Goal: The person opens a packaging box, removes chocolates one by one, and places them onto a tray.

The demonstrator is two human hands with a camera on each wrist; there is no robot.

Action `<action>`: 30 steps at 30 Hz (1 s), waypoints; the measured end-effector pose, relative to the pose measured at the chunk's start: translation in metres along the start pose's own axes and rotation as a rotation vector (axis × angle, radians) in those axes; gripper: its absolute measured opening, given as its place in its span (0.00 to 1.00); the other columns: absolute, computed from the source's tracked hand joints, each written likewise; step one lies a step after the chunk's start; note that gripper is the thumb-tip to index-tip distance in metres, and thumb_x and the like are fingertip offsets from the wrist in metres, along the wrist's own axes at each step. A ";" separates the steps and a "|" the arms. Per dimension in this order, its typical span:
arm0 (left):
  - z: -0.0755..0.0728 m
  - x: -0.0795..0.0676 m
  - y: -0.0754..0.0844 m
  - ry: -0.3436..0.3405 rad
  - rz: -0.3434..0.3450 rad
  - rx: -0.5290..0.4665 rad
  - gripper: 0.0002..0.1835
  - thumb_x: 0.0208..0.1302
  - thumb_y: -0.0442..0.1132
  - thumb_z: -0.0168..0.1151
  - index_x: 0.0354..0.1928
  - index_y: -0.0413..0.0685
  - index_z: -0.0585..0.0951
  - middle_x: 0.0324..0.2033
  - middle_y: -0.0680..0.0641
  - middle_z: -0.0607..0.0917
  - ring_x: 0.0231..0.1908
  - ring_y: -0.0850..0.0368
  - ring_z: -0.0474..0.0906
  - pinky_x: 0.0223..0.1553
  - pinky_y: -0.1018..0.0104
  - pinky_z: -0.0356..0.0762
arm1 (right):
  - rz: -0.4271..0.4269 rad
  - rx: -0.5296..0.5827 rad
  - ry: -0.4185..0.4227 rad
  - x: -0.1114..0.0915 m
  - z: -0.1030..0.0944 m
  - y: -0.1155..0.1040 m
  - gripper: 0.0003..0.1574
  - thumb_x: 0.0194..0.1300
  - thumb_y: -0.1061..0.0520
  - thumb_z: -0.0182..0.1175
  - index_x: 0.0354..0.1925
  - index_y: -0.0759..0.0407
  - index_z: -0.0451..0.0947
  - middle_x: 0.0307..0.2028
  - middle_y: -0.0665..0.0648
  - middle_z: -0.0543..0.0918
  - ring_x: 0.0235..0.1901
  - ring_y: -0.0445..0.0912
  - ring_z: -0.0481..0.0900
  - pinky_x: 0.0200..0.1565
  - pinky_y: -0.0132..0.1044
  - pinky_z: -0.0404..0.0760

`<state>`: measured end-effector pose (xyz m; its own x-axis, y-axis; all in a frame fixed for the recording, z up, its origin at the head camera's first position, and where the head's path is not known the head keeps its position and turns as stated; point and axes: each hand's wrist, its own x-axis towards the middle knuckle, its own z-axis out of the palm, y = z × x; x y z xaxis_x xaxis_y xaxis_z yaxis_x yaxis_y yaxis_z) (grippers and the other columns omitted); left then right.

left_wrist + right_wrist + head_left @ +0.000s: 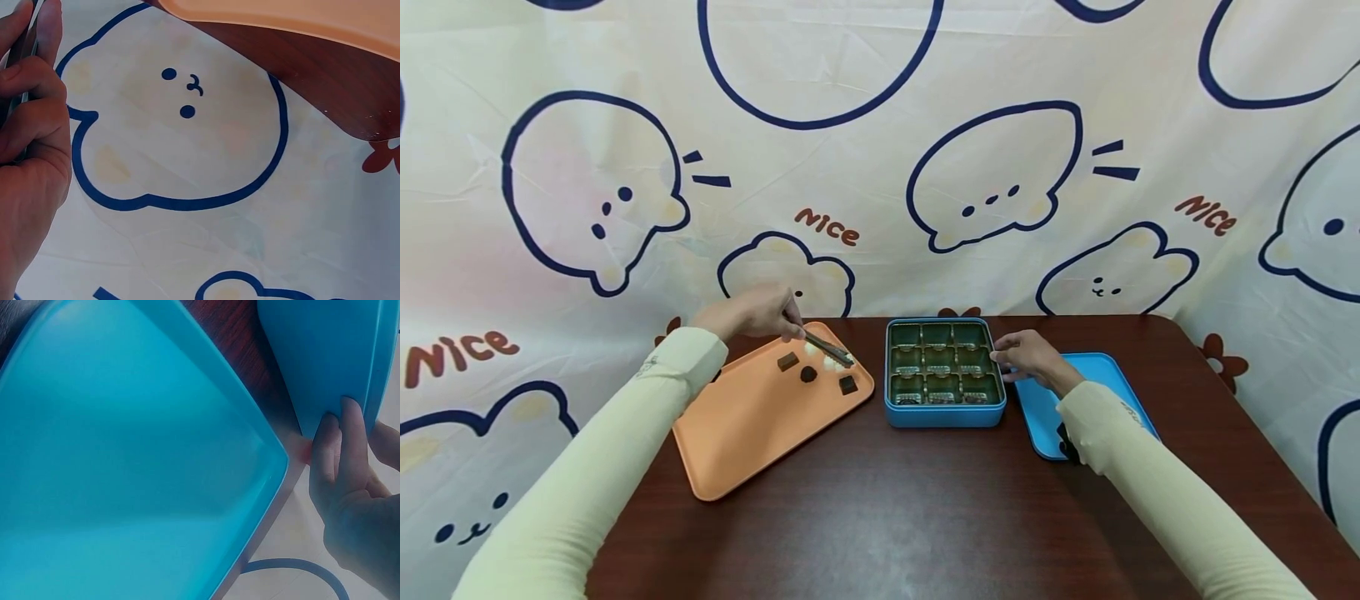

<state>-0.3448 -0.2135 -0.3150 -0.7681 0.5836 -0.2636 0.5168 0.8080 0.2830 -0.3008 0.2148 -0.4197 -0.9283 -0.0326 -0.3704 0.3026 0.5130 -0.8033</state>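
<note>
My left hand (763, 312) grips slim metal tongs (827, 346) over the far right corner of an orange tray (737, 442). Their tips overlap small white pieces (830, 364) there. Near them lie a brown rectangular piece (787, 361), a dark round piece (808, 374) and a dark square piece (847, 385), all resembling chocolates. A blue box (946, 418) stands in the middle, holding a divided insert (938, 361) with several compartments. At its right wall, my right hand (1032, 358) holds the rim, fingers on the outer side and thumb by the edge in the right wrist view.
A shallow blue lid or tray (1037, 425) lies right of the box, under my right forearm. The dark wooden table (910, 508) ends at a printed cloth backdrop (880, 167) close behind the tray and box.
</note>
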 end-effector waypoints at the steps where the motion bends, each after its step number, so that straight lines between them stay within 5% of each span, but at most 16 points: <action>1: 0.001 -0.001 -0.001 -0.002 -0.008 -0.002 0.12 0.66 0.40 0.67 0.23 0.49 0.89 0.21 0.52 0.86 0.20 0.61 0.66 0.24 0.68 0.63 | 0.001 0.000 0.000 0.000 0.000 0.000 0.27 0.76 0.59 0.53 0.67 0.69 0.66 0.61 0.72 0.73 0.60 0.63 0.75 0.47 0.46 0.84; 30: 0.026 -0.025 -0.018 -0.056 -0.062 -0.061 0.05 0.63 0.36 0.69 0.30 0.48 0.91 0.20 0.52 0.86 0.22 0.62 0.71 0.27 0.68 0.69 | -0.007 0.024 -0.007 0.001 0.000 0.002 0.27 0.76 0.59 0.53 0.68 0.70 0.66 0.61 0.72 0.73 0.60 0.64 0.75 0.48 0.48 0.83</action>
<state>-0.3254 -0.2407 -0.3375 -0.7745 0.5376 -0.3334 0.4434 0.8372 0.3200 -0.3007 0.2156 -0.4218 -0.9289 -0.0417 -0.3679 0.3013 0.4922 -0.8167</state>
